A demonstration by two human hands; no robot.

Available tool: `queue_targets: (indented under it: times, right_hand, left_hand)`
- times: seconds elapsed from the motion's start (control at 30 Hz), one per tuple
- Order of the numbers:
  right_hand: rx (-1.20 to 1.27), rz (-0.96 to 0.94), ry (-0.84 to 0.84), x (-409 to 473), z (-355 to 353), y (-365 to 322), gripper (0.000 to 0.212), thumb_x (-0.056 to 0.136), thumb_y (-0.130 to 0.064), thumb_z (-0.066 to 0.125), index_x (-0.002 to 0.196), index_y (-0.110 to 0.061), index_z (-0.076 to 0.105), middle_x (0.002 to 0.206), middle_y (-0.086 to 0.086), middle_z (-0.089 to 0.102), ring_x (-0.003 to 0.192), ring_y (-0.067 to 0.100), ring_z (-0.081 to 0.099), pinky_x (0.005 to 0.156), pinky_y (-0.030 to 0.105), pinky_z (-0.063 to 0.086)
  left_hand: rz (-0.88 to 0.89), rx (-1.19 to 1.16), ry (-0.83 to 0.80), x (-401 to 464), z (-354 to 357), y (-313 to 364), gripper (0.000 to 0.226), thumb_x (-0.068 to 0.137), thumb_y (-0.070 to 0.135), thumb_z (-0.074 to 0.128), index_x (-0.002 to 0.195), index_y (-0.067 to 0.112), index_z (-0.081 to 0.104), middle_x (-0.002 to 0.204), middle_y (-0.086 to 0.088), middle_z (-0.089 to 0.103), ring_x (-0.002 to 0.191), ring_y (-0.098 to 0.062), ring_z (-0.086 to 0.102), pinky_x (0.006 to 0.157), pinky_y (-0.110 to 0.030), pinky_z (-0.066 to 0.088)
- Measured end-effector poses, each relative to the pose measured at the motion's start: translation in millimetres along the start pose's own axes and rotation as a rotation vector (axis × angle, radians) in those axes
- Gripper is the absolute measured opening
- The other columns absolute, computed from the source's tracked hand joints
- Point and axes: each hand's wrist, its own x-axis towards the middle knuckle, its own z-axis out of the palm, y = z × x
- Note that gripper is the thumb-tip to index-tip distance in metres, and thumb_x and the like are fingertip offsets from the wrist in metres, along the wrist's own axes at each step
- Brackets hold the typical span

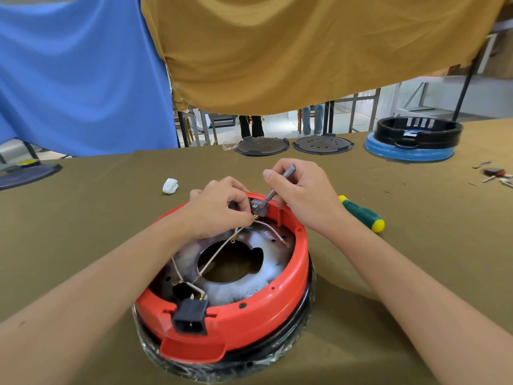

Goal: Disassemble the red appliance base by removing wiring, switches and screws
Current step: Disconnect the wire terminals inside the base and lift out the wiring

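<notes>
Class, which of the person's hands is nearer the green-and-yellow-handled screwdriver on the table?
Right. The right hand is just left of the screwdriver; the left hand lies farther left, beyond it.

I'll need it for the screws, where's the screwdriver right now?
In the head view, the green and yellow screwdriver lies on the table, right of the red base, just beyond the right hand.

a workshop or training hall for taking appliances apart. a long table (pixel 111 190) under olive cloth carries several stripped parts: two dark round plates (pixel 261 146) (pixel 322 145), a black ring on a blue base (pixel 410 155), loose screws and bits (pixel 495 176), a green and yellow screwdriver (pixel 362 213). behind hang blue (pixel 77 79) and mustard (pixel 291 51) cloths, with metal-framed benches (pixel 361 107) and standing people's legs (pixel 251 126).
</notes>
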Motion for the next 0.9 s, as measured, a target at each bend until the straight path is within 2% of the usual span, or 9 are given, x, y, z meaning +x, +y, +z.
queue_targets:
  times: [0.13,0.27,0.37,0.43,0.53,0.67,0.77,0.83,0.9]
  right_hand:
    - [-0.064,-0.037,-0.012,0,-1,-1,0.030,0.096,-0.024,0.060,0.071,-0.008,0.059,0.058,0.011,0.059,0.058,0.025,0.059,0.057,0.035,0.045]
    - [0.101,0.028,-0.009,3,-3,-2,0.032,0.097,-0.020,0.060,0.070,-0.002,0.058,0.048,-0.001,0.054,0.050,0.013,0.053,0.061,0.043,0.053]
    - [0.251,0.072,0.076,5,-6,-4,0.036,0.100,-0.020,0.057,0.075,0.006,0.057,0.050,0.003,0.052,0.050,0.014,0.050,0.067,0.051,0.056]
    - [0.376,0.108,0.114,5,-8,-6,0.037,0.102,-0.023,0.055,0.079,0.006,0.058,0.046,0.000,0.049,0.045,0.010,0.045,0.064,0.046,0.058]
    - [0.526,0.172,0.119,5,-11,-7,0.036,0.103,-0.032,0.054,0.083,-0.003,0.064,0.046,0.000,0.049,0.044,0.011,0.043,0.058,0.033,0.058]
    - [0.689,0.224,0.090,5,-11,-5,0.034,0.102,-0.037,0.052,0.083,-0.012,0.067,0.056,0.001,0.054,0.049,0.011,0.043,0.054,0.028,0.053]
    - [0.782,0.249,0.036,5,-11,-5,0.026,0.097,-0.036,0.059,0.084,-0.015,0.068,0.064,0.000,0.060,0.054,0.010,0.046,0.055,0.026,0.052]
    - [0.836,0.263,-0.008,5,-10,-5,0.019,0.088,-0.034,0.066,0.087,-0.015,0.067,0.069,0.001,0.062,0.056,0.010,0.048,0.056,0.026,0.052]
    - [0.889,0.272,-0.048,4,-9,-6,0.013,0.083,-0.027,0.070,0.089,-0.016,0.066,0.072,0.001,0.064,0.058,0.010,0.051,0.057,0.026,0.052]
  left_hand:
    - [0.016,-0.014,-0.010,1,0,-1,0.021,0.081,0.027,0.072,0.062,0.029,0.064,0.112,0.018,0.050,0.108,-0.010,0.047,0.108,-0.049,0.029]
    - [0.025,-0.046,-0.047,1,0,-7,0.013,0.078,0.034,0.074,0.068,0.027,0.070,0.116,0.019,0.049,0.111,-0.011,0.046,0.109,-0.049,0.028]
    - [0.063,-0.105,-0.087,0,-1,-8,0.018,0.067,0.047,0.067,0.071,0.031,0.072,0.123,0.024,0.046,0.119,-0.010,0.042,0.111,-0.049,0.027]
    - [0.099,-0.157,-0.116,-1,-2,-6,0.020,0.065,0.050,0.065,0.070,0.032,0.072,0.129,0.026,0.043,0.121,-0.006,0.042,0.111,-0.048,0.028]
    - [0.150,-0.371,-0.166,-2,-5,-4,0.015,0.069,0.040,0.070,0.070,0.026,0.074,0.135,0.016,0.045,0.121,0.004,0.045,0.102,-0.036,0.037]
    - [0.184,-0.673,-0.133,-4,-7,-2,0.008,0.075,0.025,0.071,0.073,0.019,0.075,0.129,0.007,0.057,0.126,0.005,0.047,0.097,-0.025,0.040]
    - [0.175,-0.867,-0.102,-4,-9,1,0.011,0.078,0.022,0.066,0.070,0.020,0.074,0.101,0.003,0.066,0.100,-0.006,0.061,0.079,-0.017,0.045]
    - [0.169,-0.983,-0.089,-3,-9,3,0.010,0.082,0.019,0.067,0.075,0.015,0.071,0.079,-0.001,0.061,0.076,-0.015,0.055,0.071,-0.022,0.044]
    - [0.141,-1.082,-0.078,-3,-9,5,0.009,0.086,0.018,0.066,0.081,0.010,0.068,0.066,-0.001,0.054,0.065,-0.015,0.049,0.065,-0.024,0.044]
